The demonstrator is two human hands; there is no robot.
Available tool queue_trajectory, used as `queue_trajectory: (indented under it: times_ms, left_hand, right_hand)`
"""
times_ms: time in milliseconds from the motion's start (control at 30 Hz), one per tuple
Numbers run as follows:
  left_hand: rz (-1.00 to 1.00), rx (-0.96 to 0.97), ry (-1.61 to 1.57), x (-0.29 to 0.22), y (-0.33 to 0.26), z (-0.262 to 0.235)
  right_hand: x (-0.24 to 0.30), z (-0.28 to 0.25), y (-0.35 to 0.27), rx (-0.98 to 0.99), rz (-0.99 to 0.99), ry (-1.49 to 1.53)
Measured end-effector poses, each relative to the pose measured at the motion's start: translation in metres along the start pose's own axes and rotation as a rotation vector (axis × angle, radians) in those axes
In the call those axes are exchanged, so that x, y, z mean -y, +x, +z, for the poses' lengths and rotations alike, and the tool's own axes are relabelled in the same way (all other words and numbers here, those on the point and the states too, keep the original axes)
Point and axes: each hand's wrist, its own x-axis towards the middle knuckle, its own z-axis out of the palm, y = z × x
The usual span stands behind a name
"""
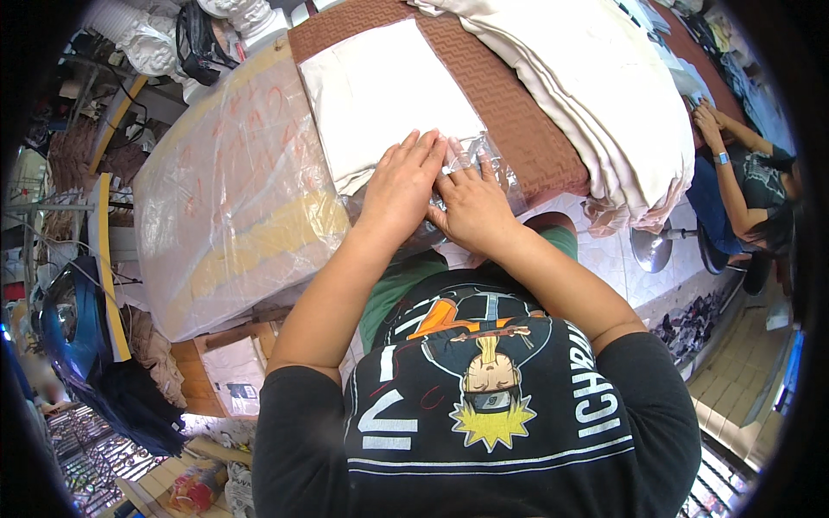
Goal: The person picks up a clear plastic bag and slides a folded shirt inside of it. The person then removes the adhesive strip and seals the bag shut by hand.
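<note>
A folded white garment [384, 91] lies in a clear plastic bag on the brown patterned cloth in front of me. My left hand [401, 180] rests flat on the bag's near edge, with its fingers stretched out side by side. Against it, my right hand [473, 200] lies on the clear plastic flap [507, 175], fingers spread and palm down. The two hands touch at the fingertips and thumbs. Part of the flap is hidden beneath them. Neither hand grips anything that I can see.
To the left stands a large plastic-wrapped bundle [242, 190] with red marks. Draped cream fabric pieces [596, 95] are stacked on the brown cloth [518, 112] at right. Another person [734, 173] sits at far right, hands at a table. A packed garment [233, 375] lies lower left.
</note>
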Motion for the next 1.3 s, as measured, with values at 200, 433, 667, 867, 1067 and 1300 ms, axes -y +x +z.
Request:
queue_trajectory:
  times_ms: [200,433,667,867,1067,1300]
  left_hand:
    - [-0.074,-0.165,-0.131,0.000,0.002,0.010]
    - [-0.040,-0.183,-0.232,-0.003,0.010,0.007]
    - [0.002,-0.181,-0.257,0.000,0.010,0.017]
    - [-0.016,-0.223,-0.285,-0.003,0.006,0.010]
    - [-0.256,-0.171,-0.205,-0.021,-0.018,-0.026]
    - [-0.027,-0.077,-0.308,-0.064,-0.025,0.010]
  right_hand:
    - [-0.001,-0.006,0.001,0.057,-0.003,-0.019]
    - [-0.002,-0.002,0.003,0.019,0.014,-0.005]
    - [-0.003,-0.002,0.011,0.054,0.018,-0.072]
    - [-0.006,-0.003,-0.001,-0.063,0.002,-0.099]
    - [-0.026,-0.039,-0.044,-0.108,-0.068,0.080]
    - [-0.060,-0.034,-0.016,-0.590,-0.010,0.145]
